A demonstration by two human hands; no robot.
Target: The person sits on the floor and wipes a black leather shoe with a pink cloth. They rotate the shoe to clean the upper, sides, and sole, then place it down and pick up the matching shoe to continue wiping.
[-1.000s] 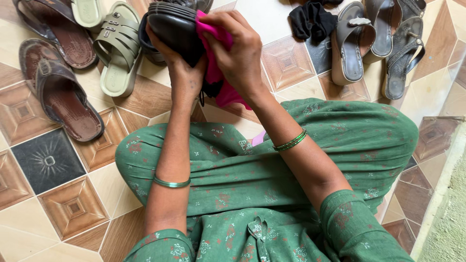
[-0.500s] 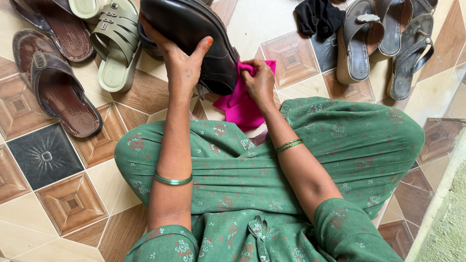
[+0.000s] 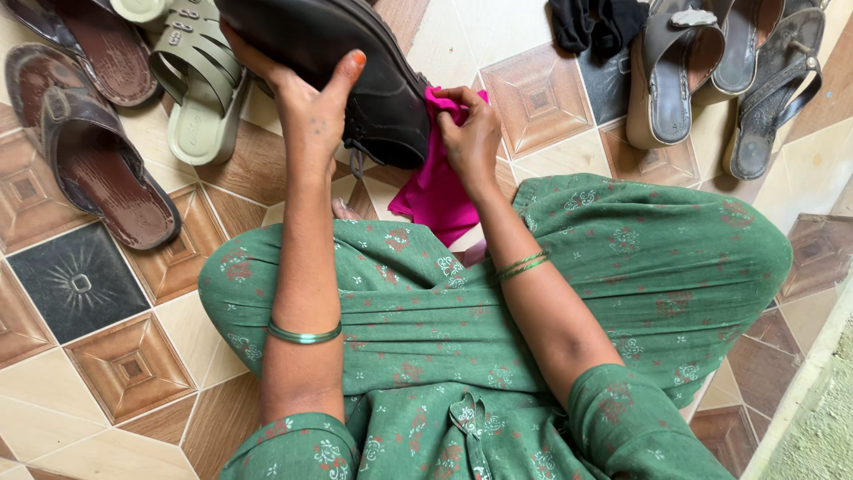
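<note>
At your twelve o'clock the top edge is cutting off the black shoe [image 3: 355, 62], and your left hand [image 3: 306, 111] is hiding its far side.

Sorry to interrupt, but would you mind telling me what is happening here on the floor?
A person in green clothes sits on the tiled floor with footwear around. The left hand holds up a black shoe, while the right hand presses a pink cloth against the shoe's side. Brown sandals and an olive sandal lie to the left; grey sandals and a black cloth lie to the right.
</note>
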